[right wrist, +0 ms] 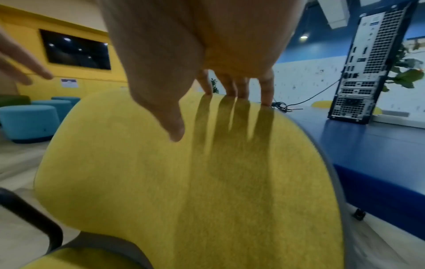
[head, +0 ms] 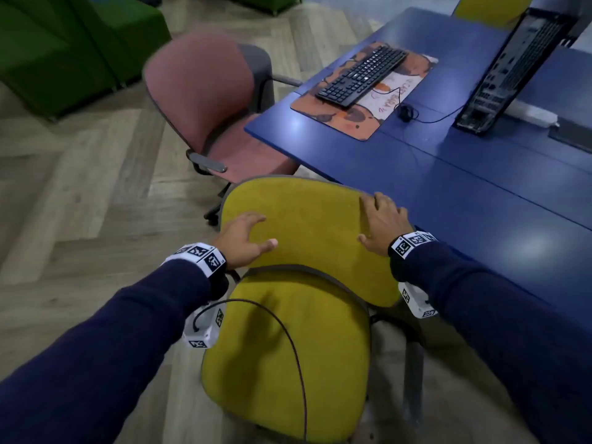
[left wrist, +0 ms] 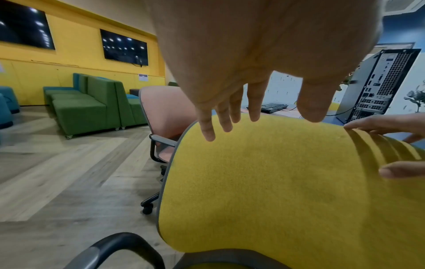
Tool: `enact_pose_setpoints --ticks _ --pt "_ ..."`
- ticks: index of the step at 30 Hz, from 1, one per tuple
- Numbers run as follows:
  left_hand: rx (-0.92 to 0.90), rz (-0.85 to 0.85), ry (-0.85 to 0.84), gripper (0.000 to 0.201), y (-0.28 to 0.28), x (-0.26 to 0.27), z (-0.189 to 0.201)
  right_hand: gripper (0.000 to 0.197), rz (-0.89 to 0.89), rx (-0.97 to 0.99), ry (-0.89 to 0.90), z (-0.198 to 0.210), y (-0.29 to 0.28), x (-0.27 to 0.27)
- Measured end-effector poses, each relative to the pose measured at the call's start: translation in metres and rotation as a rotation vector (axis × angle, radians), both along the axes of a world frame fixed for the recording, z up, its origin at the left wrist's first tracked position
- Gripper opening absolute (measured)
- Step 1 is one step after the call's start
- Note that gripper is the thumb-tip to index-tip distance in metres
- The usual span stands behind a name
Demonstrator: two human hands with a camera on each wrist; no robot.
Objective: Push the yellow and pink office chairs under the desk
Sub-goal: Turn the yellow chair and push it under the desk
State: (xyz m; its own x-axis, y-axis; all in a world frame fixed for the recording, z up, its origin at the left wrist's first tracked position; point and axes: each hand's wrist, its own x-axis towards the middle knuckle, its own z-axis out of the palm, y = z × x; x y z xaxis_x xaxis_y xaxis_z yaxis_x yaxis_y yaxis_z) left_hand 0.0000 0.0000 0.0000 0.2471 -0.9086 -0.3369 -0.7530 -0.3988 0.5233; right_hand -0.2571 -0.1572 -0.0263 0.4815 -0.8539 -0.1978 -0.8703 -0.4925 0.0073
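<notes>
The yellow office chair stands right in front of me beside the blue desk [head: 448,181], its backrest [head: 307,225] beyond its seat [head: 288,363]. My left hand [head: 245,240] lies on the backrest's left edge, fingers straight and thumb on the front face [left wrist: 230,72]. My right hand [head: 382,224] rests on the backrest's upper right corner, and its straight fingertips reach the top rim [right wrist: 207,54]. The pink office chair [head: 205,91] stands farther off at the desk's near corner. Its seat front [head: 253,149] sits just under the desk edge.
On the desk lie a black keyboard [head: 362,76] on an orange mat [head: 352,120] and a leaning computer tower [head: 512,68]. Green sofas [head: 64,49] stand at the far left on the wood floor. Blue stools [right wrist: 30,122] sit further back. A black cable [head: 288,331] loops over the yellow seat.
</notes>
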Motion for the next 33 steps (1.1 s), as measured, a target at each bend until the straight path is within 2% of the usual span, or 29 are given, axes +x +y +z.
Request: enact_pose_setpoints --ticks 4,7,14,18,24,26,29,31,33 --pt "0.001 -0.010 -0.023 0.072 -0.013 0.011 -0.011 0.100 -0.007 -0.116 0.077 -0.019 0.001 0.009" --pt "0.006 -0.030 -0.034 0.072 -0.013 0.022 -0.022 0.104 -0.024 -0.133 0.124 -0.027 0.002 0.013" --pt "0.023 -0.124 -0.029 0.076 -0.003 0.033 -0.030 0.105 -0.179 -0.031 0.127 -0.015 0.019 0.007" --pt "0.007 -0.179 -0.012 0.076 -0.006 0.027 -0.026 0.102 -0.249 0.025 0.215 -0.004 0.035 -0.014" --pt "-0.014 -0.270 0.038 0.078 -0.019 -0.013 -0.018 0.083 -0.288 0.024 0.391 0.012 0.066 -0.051" --pt "-0.026 -0.299 0.052 0.077 -0.021 -0.031 -0.014 0.066 -0.243 -0.024 0.428 0.012 0.076 -0.060" --pt "-0.037 -0.343 0.082 0.075 -0.019 -0.062 -0.010 0.032 -0.283 -0.095 0.410 0.016 0.092 -0.066" --pt "-0.012 -0.360 0.125 0.075 -0.015 -0.085 -0.013 0.029 -0.235 -0.156 0.403 0.016 0.099 -0.071" --pt "0.016 -0.397 0.158 0.076 -0.006 -0.109 -0.019 0.035 -0.079 -0.169 0.356 0.011 0.102 -0.075"
